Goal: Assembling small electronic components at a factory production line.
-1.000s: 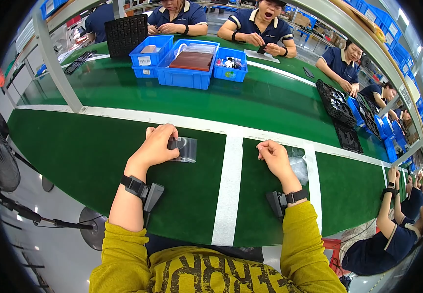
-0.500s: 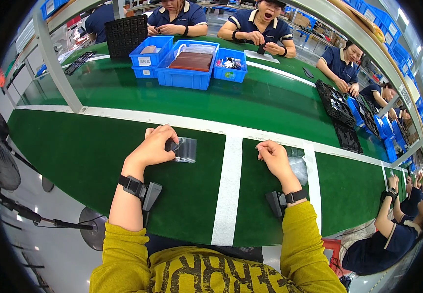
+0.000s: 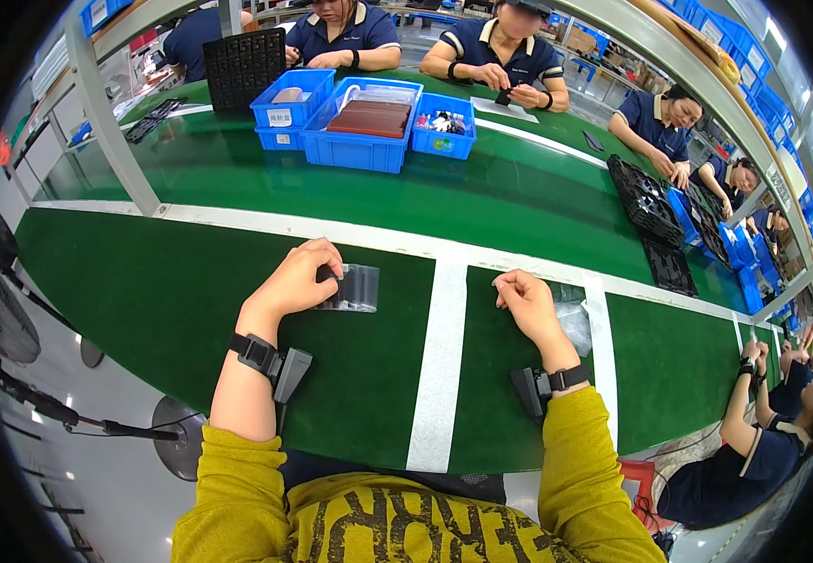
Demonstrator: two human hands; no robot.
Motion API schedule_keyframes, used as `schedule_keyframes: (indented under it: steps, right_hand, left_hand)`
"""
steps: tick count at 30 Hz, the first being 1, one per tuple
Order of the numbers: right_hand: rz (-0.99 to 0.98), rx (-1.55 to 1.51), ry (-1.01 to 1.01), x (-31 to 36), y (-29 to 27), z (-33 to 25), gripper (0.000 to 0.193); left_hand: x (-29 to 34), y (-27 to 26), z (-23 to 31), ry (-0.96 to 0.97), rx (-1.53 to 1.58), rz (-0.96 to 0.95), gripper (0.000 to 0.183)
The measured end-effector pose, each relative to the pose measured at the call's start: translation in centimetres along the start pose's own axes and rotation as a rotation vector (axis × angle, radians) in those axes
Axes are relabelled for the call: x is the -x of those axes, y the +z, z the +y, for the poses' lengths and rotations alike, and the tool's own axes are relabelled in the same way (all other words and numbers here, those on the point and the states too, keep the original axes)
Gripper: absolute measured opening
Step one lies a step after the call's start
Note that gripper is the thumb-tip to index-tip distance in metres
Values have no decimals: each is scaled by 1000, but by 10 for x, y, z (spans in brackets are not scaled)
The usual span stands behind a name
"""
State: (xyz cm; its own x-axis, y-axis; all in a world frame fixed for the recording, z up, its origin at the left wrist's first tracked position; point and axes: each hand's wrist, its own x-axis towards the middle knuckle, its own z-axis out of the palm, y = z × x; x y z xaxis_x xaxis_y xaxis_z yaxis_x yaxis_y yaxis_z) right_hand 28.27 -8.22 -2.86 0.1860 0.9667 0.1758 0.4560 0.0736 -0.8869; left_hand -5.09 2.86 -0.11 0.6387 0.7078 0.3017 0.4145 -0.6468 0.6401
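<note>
On the green table, my left hand (image 3: pixel 301 279) is closed over the left end of a flat clear plastic sleeve (image 3: pixel 360 288). Something dark shows at the covered end of the sleeve, partly behind my fingers and too hidden to name. My right hand (image 3: pixel 526 302) rests on the table to the right of a white strip, its fingers curled in and nothing visible between them. Crumpled clear plastic bags (image 3: pixel 573 322) lie beside and partly behind that hand. Each wrist wears a black strap with a small dark device.
A white metal rail (image 3: pixel 294 226) crosses beyond my hands. Past it stand blue bins (image 3: pixel 361 155), one with brown flat pieces. Black trays (image 3: pixel 646 202) lie at the right. White strips (image 3: pixel 437 375) mark the table. Several co-workers sit across and to the right. A frame post (image 3: pixel 111 122) rises at left.
The fingers of my left hand have curled slightly further in over the end of the sleeve, and the sleeve has barely shifted. My right hand stays where it was.
</note>
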Motion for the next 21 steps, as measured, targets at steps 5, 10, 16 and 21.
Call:
schedule_keyframes:
  steps: [5,10,16,21]
  right_hand:
    - [6,4,3,0,0,1,14]
    - [6,-25,-2,-1,0,3,13]
    - [-15,7,20,0,-1,0,10]
    - [-17,15,19,0,-1,-1,11]
  left_hand:
    - [-1,2,1,-22,-21,-5,13]
    - [-1,3,0,-101,-53,-43,20]
    - [-1,2,11,-80,-152,10,27]
    - [2,4,7,-61,-181,34,33]
